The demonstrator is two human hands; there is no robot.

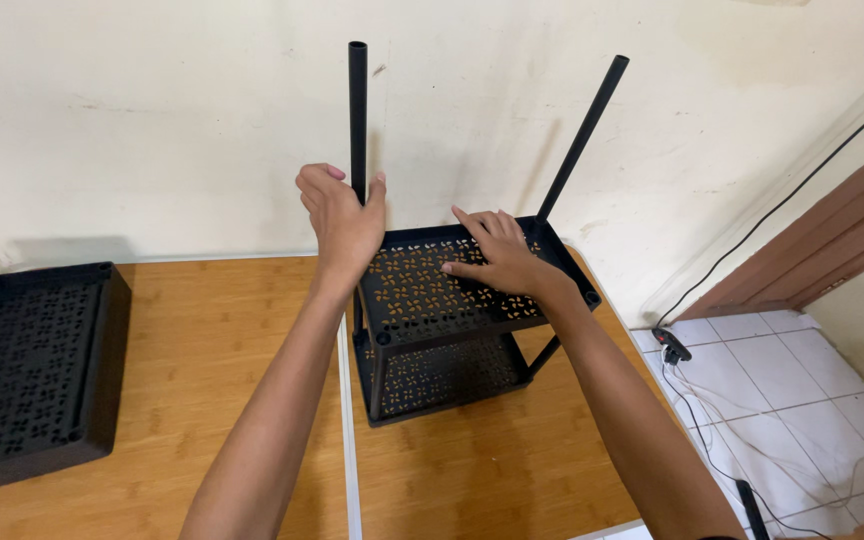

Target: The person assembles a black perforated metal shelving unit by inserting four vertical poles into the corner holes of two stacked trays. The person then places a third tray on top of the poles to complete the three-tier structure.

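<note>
Left hand (340, 222) curled in a grip, right hand (497, 255) pressed flat.

From my feed the light is bright and even, soft rather than harsh. The tall black poles (357, 110) throw faint, blurred shadows on the cream wall (152, 120), and a dark shadow sits behind the spare black tray (32, 370). No glare. Focus stays sharp throughout; straight lines bow slightly near the edges.

Black perforated rack (452, 300), black poles (357, 110), orange-brown wooden table (212, 340), cream wall (152, 110)
</note>
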